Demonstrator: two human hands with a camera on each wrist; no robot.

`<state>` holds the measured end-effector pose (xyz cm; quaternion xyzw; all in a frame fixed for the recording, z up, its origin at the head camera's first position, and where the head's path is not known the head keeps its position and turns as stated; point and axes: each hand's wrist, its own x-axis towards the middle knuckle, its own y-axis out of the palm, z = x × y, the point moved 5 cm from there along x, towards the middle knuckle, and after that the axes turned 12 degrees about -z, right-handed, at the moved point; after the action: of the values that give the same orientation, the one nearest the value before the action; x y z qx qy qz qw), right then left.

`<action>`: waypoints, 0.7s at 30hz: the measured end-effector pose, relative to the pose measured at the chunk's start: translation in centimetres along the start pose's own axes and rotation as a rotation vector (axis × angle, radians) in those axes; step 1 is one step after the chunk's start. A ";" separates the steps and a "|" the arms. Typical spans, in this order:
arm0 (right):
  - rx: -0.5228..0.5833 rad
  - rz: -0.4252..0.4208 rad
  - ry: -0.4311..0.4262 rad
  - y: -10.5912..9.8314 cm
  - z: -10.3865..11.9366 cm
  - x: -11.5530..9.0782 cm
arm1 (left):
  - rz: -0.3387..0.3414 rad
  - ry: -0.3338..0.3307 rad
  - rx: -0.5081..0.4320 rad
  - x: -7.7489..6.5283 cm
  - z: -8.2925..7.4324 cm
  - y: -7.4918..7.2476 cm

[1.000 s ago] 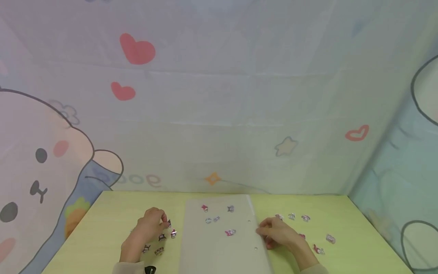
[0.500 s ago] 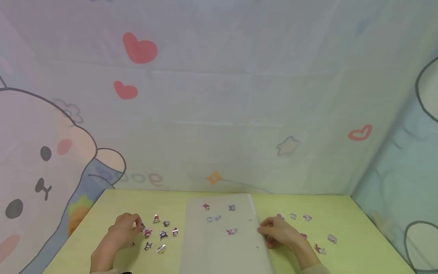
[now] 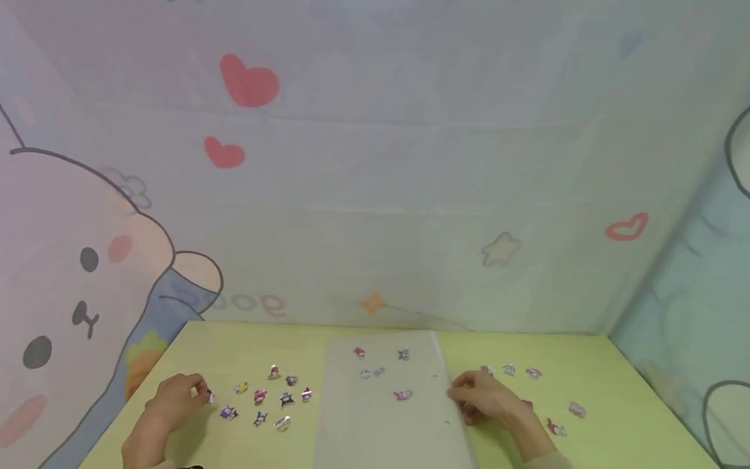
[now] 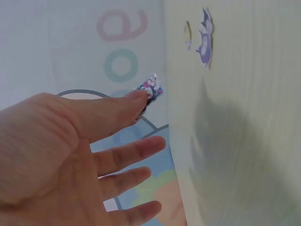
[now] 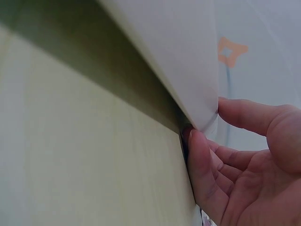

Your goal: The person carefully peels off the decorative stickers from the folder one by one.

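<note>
My left hand (image 3: pixel 171 405) is over the left of the table, pinching a small glossy sticker (image 4: pixel 154 85) between thumb and forefinger; its other fingers are spread apart in the left wrist view. A purple sticker (image 3: pixel 228 412) lies just to its right, beside a yellow one (image 3: pixel 241 387). In the middle lies a white sheet (image 3: pixel 389 436) bearing several small cartoon stickers and two small round marks near its right edge. My right hand (image 3: pixel 483 396) holds that edge, thumb above and forefinger below, and the sheet is raised off the table there in the right wrist view.
Several loose stickers (image 3: pixel 286 399) are scattered between my left hand and the sheet. More stickers (image 3: pixel 534 373) lie right of the sheet, some partly behind my right hand. A printed cloth (image 3: pixel 375 163) hangs behind the pale yellow table (image 3: pixel 621 430).
My left hand has moved left with a sticker between its fingers, uncovering several stickers on the table. My right hand stays at the sheet's edge. The view has shifted slightly.
</note>
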<state>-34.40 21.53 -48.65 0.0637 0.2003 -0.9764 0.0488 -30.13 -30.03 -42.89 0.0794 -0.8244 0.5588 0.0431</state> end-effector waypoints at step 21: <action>-0.002 -0.002 -0.017 -0.1 0.2 -0.1 | 0.059 -0.057 0.112 1.0 3.1 0.5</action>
<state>-34.32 21.51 -48.46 0.0550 0.2007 -0.9768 0.0497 -31.14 -32.82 -44.33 0.0734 -0.7946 0.6027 -0.0014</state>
